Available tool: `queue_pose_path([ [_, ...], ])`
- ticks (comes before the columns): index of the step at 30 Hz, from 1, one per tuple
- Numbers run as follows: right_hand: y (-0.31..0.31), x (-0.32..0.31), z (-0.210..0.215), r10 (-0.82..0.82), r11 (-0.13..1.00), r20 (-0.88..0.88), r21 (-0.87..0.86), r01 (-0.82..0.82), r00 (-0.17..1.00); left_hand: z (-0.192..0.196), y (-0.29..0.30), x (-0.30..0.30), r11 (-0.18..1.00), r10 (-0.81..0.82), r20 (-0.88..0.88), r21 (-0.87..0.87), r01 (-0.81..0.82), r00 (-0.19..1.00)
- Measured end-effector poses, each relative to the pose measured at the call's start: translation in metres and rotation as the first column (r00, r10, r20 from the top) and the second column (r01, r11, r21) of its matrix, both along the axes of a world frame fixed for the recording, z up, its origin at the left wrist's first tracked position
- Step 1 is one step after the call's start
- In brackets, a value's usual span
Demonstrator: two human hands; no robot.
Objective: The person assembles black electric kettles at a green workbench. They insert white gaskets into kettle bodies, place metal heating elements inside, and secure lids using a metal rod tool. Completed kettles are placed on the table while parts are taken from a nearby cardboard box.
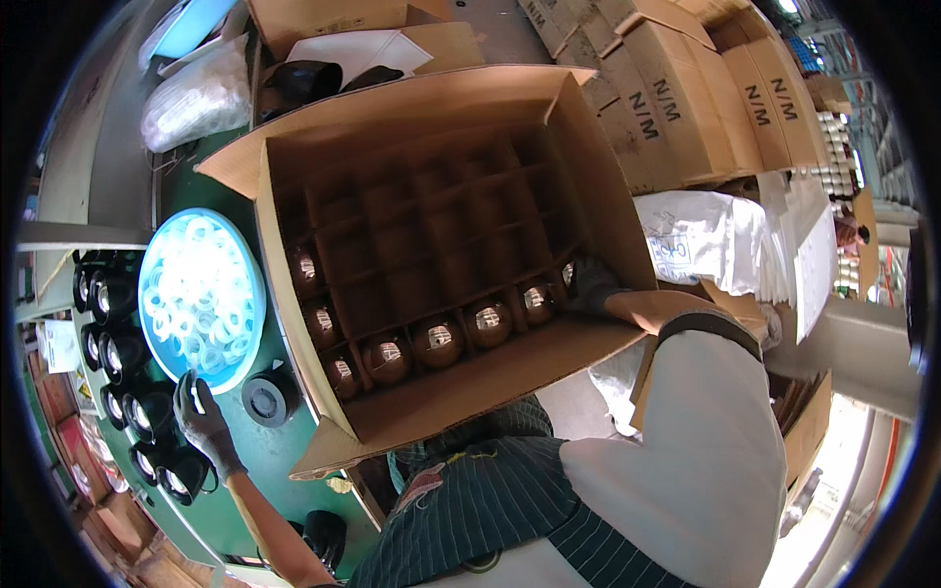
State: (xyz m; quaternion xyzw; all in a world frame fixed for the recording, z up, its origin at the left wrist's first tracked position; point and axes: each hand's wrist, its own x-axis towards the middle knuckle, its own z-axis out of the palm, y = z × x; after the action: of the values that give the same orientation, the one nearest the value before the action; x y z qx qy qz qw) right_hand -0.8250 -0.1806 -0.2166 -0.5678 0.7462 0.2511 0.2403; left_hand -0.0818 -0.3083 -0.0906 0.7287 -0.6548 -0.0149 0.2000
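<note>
Dark-gloved and nearest of all, the left hand (pixel 203 423) is reaching over the green table (pixel 257 461), its fingers pinching a small white ring at the near rim of the round blue tray (pixel 149 265), which is heaped with more white rings (pixel 201 294). Just beside that hand a black round cap (pixel 270 397) is lying flat on the table, and a row of black cups (pixel 125 377) with shiny insides is curving along the table's left edge.

Further right, the right hand (pixel 591 284), also in a dark glove, is reaching into the big cardboard box (pixel 470 387) at its near right corner; whether it is gripping anything I cannot tell, since the fingers are dipping behind the divider. Cardboard dividers are splitting the box into cells, and shiny brown round cups (pixel 436 340) are filling the near row and part of the left column, while the cells behind are standing empty.

Beyond the box, clear bags of white parts (pixel 196 98) are lying at upper left, and stacked closed cartons (pixel 686 98) are lining the upper right.
</note>
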Motion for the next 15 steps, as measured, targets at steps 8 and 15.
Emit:
queue_pose_path([
  [8,-0.03,-0.039,-0.041,0.058,0.962,0.265,-0.274,0.017,0.963,0.003,0.072,-0.014,0.995,0.084,-0.168,-0.037,-0.092,0.982],
  [15,-0.054,0.013,0.019,-0.124,0.988,0.234,0.114,0.099,0.964,0.052,0.095,-0.045,0.992,0.124,-0.25,0.006,-0.127,0.96],
])
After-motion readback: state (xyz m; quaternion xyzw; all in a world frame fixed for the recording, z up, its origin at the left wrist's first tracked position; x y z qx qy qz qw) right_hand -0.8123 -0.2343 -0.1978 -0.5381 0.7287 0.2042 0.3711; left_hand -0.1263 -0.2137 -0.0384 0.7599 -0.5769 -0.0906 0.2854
